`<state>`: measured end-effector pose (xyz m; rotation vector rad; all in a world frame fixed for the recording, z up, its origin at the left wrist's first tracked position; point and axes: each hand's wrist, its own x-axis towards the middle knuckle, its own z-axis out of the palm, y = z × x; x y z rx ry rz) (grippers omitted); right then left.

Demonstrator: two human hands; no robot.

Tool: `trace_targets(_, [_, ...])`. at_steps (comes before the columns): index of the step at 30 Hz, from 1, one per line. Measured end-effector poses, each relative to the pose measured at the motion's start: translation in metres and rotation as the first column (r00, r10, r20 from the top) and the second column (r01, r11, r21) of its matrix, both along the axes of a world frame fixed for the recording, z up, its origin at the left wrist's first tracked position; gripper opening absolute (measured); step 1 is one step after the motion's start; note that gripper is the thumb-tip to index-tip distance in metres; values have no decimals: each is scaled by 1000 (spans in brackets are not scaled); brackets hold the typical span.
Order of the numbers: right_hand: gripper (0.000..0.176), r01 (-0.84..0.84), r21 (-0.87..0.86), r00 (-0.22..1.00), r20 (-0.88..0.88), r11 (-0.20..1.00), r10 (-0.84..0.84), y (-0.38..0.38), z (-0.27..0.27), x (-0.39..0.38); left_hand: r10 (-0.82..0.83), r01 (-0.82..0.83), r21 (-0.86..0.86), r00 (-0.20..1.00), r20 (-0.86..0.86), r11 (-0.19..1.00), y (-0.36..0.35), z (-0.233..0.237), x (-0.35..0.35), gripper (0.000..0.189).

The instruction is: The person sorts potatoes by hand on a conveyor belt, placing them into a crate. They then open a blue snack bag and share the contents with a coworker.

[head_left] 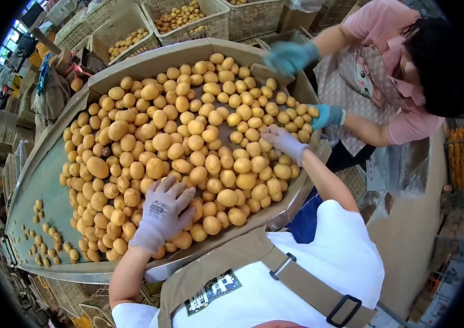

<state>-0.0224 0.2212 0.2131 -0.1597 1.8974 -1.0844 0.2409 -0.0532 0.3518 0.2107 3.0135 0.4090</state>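
Since the tray rim (150,64) likely pens the potatoes (162,142), inside it my left hand (165,212) lies spread — right hand (285,143), cannot tell.

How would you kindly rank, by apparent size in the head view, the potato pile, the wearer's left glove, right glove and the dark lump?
1. Potato pile
2. Left glove
3. Right glove
4. Dark lump
Nearness may enlarge the left glove, so true glove sizes are unsure.

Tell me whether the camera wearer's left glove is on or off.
On: the light lavender glove covers the left hand; its printed back faces up, and the forearm beyond is bare.
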Motion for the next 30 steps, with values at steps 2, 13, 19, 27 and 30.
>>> trace_targets(2, [34, 181, -308, 964, 244, 934, -107, 9, -2, 0, 7, -7, 10, 1000, -11, 1000, 0, -1, 3, 35])
trace_targets(13, [28, 132, -354, 944, -240, 926, -226, 10, 11, 37, -8, 9, 7, 1000, -12, 1000, -2, 11, 0, 33])
trace_targets(19, [21, -175, 395, 374, -821, 902, 432, -7, 47, 29, 10, -10, 21, 1000, -12, 1000, -3, 11, 2, 30])
trace_targets(27, [40, -403, 503, 463, -609, 765, 644, -43, 41, 49, 29, -28, 44, 999, -28, 999, -5, 6, 7, 31])
trace_targets(30, [44, -429, 420, 503, -625, 800, 597, -46, 38, 38, 47, -44, 59, 998, -51, 997, -5, 9, 12, 29])
